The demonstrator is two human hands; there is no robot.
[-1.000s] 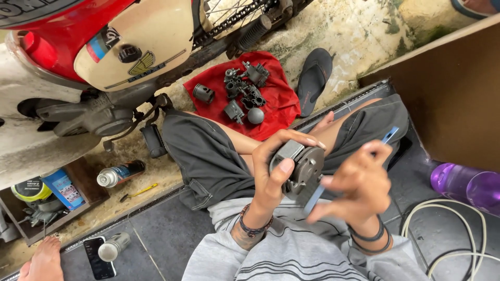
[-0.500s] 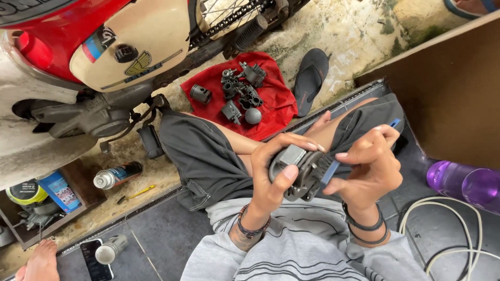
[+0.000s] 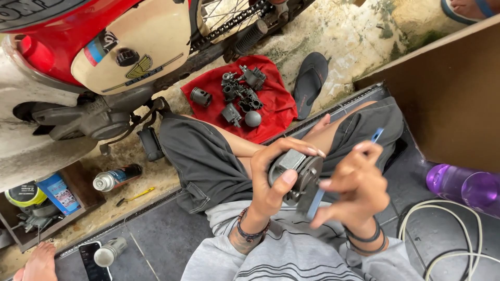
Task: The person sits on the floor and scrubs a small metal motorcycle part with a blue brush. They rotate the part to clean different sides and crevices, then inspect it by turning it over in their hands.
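head view: only one, looking down at your lap.
crate [image 3: 31,229]: wooden, lower left on the floor; holds a yellow-lidded tin [image 3: 23,195], a blue box [image 3: 61,191] and some dark metal bits.
red cloth [image 3: 273,106]: on the concrete past your knees; carries a piston [image 3: 200,97], a round cap [image 3: 253,118] and several dark castings [image 3: 242,88].
left hand [image 3: 271,182]: clenched round the grey metal part [image 3: 297,174], thumb pressed on its near face, fingertips hooked over the top edge.
part: held over your lap, between both hands, flat round face turned to your right.
right hand [image 3: 359,187]: grasping the blue tool [image 3: 344,169], fingers curled on its middle; upper end sticks out past your fingers, lower end lies against the part's face.
spray can [image 3: 117,177]: lying on the floor beside the crate.
phone [image 3: 96,260]: on the tile, a grey cylinder [image 3: 110,253] just beside it.
purple bottle [image 3: 463,187]: on its side at your right, white cable [image 3: 448,234] near it.
motorbike [image 3: 104,57]: parked beyond the cloth; sandal [image 3: 311,78] just beside the cloth.
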